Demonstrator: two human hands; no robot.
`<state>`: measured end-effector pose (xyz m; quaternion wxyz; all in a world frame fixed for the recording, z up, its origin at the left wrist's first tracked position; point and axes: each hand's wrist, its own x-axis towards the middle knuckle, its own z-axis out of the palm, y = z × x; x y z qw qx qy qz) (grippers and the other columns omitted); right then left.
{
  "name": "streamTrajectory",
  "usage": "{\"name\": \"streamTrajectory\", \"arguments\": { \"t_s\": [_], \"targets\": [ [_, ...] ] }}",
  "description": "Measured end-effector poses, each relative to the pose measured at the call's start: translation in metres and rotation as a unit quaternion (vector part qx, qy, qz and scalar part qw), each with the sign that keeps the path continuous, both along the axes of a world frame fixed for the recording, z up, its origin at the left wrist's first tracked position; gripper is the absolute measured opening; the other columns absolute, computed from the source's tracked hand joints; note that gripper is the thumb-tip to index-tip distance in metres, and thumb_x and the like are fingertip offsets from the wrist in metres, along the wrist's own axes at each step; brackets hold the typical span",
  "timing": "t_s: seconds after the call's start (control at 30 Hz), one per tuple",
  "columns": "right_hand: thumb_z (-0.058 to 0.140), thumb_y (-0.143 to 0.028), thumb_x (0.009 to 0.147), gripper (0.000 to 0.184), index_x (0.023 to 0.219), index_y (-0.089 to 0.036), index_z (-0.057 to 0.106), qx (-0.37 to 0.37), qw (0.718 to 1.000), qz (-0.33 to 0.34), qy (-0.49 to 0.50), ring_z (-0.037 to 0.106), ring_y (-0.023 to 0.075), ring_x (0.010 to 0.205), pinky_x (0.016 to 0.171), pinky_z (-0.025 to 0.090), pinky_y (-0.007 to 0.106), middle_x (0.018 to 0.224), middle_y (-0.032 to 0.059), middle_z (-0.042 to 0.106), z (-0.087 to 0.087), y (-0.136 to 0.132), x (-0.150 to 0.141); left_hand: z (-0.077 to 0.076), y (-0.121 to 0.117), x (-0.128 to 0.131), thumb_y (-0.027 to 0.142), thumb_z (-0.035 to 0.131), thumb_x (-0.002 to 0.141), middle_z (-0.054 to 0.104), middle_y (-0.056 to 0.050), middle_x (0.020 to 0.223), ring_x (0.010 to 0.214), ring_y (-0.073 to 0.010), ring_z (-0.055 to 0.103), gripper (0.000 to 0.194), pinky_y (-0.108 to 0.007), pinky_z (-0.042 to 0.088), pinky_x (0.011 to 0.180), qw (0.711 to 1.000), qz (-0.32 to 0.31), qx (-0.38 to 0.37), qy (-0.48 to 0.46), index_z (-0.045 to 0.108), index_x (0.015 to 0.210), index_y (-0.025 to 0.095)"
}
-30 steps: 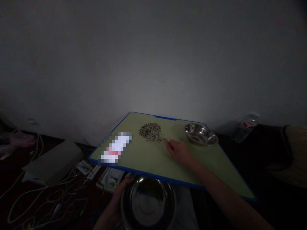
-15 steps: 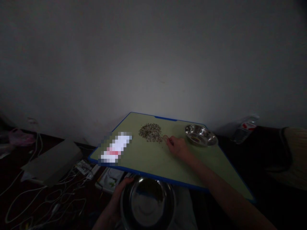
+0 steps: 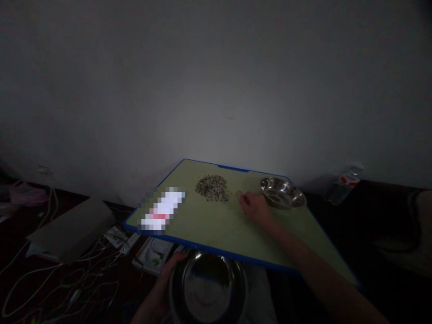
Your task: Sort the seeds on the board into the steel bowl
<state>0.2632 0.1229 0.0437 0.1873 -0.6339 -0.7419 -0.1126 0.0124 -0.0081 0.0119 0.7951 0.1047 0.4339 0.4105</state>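
On a pale green cutting board [image 3: 202,225] with a blue rim lies a spread of mixed dark and light grains [image 3: 212,188]. Just right of the grains, my right hand [image 3: 256,209] is closed on a small clear, rounded piece [image 3: 239,195], whose kind I cannot make out. Beside that hand, near the board's right edge, sits a shiny metal bowl [image 3: 281,191] with something small at its bottom. My left hand [image 3: 168,274] grips the left rim of a larger metal basin [image 3: 209,292] in front of the board. Dark matter shows along that basin's far inner side.
A blurred-out bright phone-like slab [image 3: 162,209] rests on the board's left. Tangled white cables [image 3: 81,288], a grey box [image 3: 70,229] and a white tray [image 3: 151,256] lie lower left. A clear bottle [image 3: 344,184] leans at the right. The wall [image 3: 216,90] rises behind.
My right hand has drawn slightly right with the clear piece, away from the grains and closer to the metal bowl. My left hand stays on the basin.
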Motion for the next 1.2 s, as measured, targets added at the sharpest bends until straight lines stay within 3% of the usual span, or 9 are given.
{"name": "streamTrajectory", "arguments": {
  "t_s": [0.3,0.47,0.57,0.8,1.2],
  "targets": [
    [0.035,-0.038,0.084,0.038,0.071,-0.014,0.061,0.044,0.998,0.013,0.054,0.058,0.0133,0.055,0.051,0.032,0.022,0.065,0.006,0.065,-0.001,0.0,0.0,-0.005,0.0,0.0,0.025,0.057,0.066,0.068,-0.003,0.051,0.055,-0.0201,0.064,0.014,-0.029,0.046,0.061,0.998,0.014,-0.009,0.053,0.063,0.061,0.013],
    [0.036,-0.038,0.084,0.038,0.069,-0.015,0.061,0.019,0.997,0.011,0.074,0.059,0.0131,0.056,0.052,0.033,0.021,0.065,0.0055,0.066,-0.001,-0.001,-0.015,0.001,-0.001,0.003,0.027,0.053,0.07,0.07,-0.005,0.057,0.059,-0.0206,0.065,0.017,-0.03,0.046,0.065,1.0,-0.007,-0.003,0.015,0.063,0.065,0.013],
    [0.035,-0.038,0.084,0.038,0.068,-0.016,0.061,0.0,0.998,0.005,0.068,0.059,0.0134,0.055,0.05,0.033,0.021,0.065,0.0062,0.066,-0.001,0.0,-0.02,0.003,0.0,0.003,0.025,0.052,0.07,0.069,-0.005,0.053,0.057,-0.0208,0.065,0.017,-0.03,0.046,0.066,0.998,0.004,-0.033,0.044,0.063,0.062,0.013],
    [0.034,-0.037,0.084,0.038,0.071,-0.015,0.061,-0.016,0.997,-0.044,0.06,0.06,0.0151,0.059,0.053,0.035,0.022,0.065,0.0068,0.066,0.0,0.004,-0.014,0.007,-0.003,0.003,0.026,0.056,0.067,0.07,-0.006,0.056,0.06,-0.0212,0.065,0.017,-0.03,0.046,0.065,0.999,-0.004,-0.012,0.033,0.064,0.062,0.012],
    [0.035,-0.037,0.084,0.035,0.077,-0.015,0.061,0.003,0.998,-0.039,0.049,0.059,0.0144,0.061,0.055,0.033,0.022,0.07,0.0067,0.066,-0.006,0.009,-0.006,-0.012,0.004,-0.001,0.025,0.06,0.064,0.067,-0.003,0.05,0.057,-0.0206,0.062,0.013,-0.031,0.044,0.065,0.996,0.025,0.014,0.087,0.064,0.058,0.014]
  ]
}}
